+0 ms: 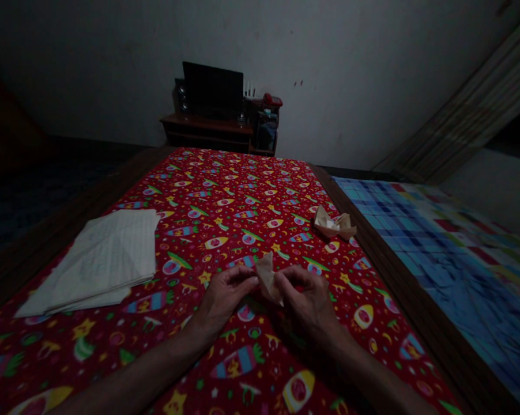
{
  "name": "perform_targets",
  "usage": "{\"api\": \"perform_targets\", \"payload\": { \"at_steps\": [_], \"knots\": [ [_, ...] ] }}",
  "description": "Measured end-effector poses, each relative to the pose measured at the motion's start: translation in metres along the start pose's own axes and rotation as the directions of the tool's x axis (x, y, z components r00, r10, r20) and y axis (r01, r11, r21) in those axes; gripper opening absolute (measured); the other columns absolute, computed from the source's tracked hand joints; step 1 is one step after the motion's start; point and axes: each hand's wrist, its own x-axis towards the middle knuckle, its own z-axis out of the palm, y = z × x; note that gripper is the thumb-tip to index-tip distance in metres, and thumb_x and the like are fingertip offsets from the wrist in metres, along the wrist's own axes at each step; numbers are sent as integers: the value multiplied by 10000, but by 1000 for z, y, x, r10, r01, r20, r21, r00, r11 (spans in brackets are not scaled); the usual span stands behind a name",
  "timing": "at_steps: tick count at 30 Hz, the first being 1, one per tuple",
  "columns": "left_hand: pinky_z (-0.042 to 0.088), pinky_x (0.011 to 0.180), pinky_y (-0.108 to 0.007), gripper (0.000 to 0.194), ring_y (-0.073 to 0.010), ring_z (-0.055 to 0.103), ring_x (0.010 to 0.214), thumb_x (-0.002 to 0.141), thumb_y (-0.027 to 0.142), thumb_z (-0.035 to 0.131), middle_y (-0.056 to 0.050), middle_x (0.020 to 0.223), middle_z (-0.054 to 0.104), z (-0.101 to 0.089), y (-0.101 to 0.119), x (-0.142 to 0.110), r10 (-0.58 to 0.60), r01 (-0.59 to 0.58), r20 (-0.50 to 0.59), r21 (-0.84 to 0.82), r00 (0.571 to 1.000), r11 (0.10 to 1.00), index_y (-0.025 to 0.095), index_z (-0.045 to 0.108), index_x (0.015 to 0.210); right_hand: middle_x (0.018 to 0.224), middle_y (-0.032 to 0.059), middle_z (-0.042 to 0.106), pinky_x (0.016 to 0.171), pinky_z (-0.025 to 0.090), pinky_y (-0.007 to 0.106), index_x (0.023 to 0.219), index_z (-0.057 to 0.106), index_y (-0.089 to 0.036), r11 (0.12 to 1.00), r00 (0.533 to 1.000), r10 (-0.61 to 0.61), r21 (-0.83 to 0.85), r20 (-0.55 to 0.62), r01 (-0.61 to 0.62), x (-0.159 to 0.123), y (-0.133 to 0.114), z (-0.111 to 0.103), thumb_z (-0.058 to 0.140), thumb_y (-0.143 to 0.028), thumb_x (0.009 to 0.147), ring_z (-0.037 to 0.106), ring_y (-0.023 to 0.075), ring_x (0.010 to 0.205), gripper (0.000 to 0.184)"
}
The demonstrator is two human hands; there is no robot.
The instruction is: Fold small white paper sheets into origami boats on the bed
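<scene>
A small folded piece of tan paper [266,275] is held up between my two hands, just above the red patterned cloth [225,202]. My left hand [228,291] pinches its left side between thumb and fingers. On the other side, my right hand [307,294] grips the paper's right edge the same way. One pointed corner of the paper sticks up between the hands. Farther off to the right lies another folded paper piece [334,223], tan outside with white showing inside. A stack of paper sheets [108,253] with faint lines rests to the left.
Brown wooden edges [350,207] border the cloth on both sides. Blue checked bedding [415,253] spreads out to the right. Against the far wall stands a low desk [208,125] with a dark monitor [213,89], speakers and a red telephone [272,100].
</scene>
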Motion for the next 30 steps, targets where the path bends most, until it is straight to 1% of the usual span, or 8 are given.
{"api": "perform_targets", "payload": {
  "at_steps": [5,11,15,18,22,24,26,30],
  "knots": [
    [472,641,-222,255,-140,609,657,626,343,742,-7,705,678,-1,-1,1,31,-31,1,36,1000,999,136,669,756,611,-2,630,513,398,173,712,665,-153,997,994,-76,20,74,75,-3,-2,0,534,-242,843,554,93,539,205],
    [482,694,-250,263,-168,624,723,684,353,700,-36,792,696,-2,0,-1,47,-52,59,87,997,995,137,671,830,549,-13,536,490,345,182,656,634,-149,974,973,-215,-52,89,220,-8,-4,0,492,-221,875,469,76,490,271],
    [472,774,-285,245,-190,612,802,775,367,625,-54,850,677,-4,1,-3,107,-143,192,189,976,971,140,690,844,539,-12,539,467,330,176,678,658,-147,972,971,-221,-57,93,227,-10,-6,0,488,-209,874,457,73,469,267],
    [451,818,-290,248,-197,584,859,804,364,596,-60,867,646,-7,1,-2,166,-230,243,261,956,938,143,709,790,550,-11,569,474,344,169,704,681,-154,972,969,-224,-43,106,229,-9,-7,-1,489,-208,869,481,77,474,258],
    [419,872,-290,261,-204,560,937,836,358,555,-62,961,634,-11,1,1,186,-276,342,239,921,931,160,724,826,561,-10,574,485,356,170,690,690,-156,985,976,-171,-11,137,174,-5,-4,-3,478,-234,870,496,89,498,289],
    [415,858,-285,300,-204,560,931,867,370,508,-60,954,644,-13,3,1,171,-278,386,241,906,930,163,723,828,562,-13,563,484,345,172,678,685,-154,987,973,-152,-20,175,158,-4,-3,-5,458,-231,872,491,89,502,309],
    [417,803,-271,335,-191,565,858,887,386,475,-51,872,657,-14,4,1,129,-249,395,271,910,930,164,721,840,569,-18,554,481,334,171,697,687,-154,987,966,-149,-28,209,158,-3,-2,-5,433,-227,877,483,87,503,319],
    [409,724,-251,359,-169,553,735,875,395,494,-32,785,665,-15,6,0,64,-184,380,291,923,939,188,666,1112,569,-21,523,476,325,169,730,677,-147,992,968,-107,-39,228,119,-2,-3,-6,416,-247,882,460,86,501,319]
  ]
}}
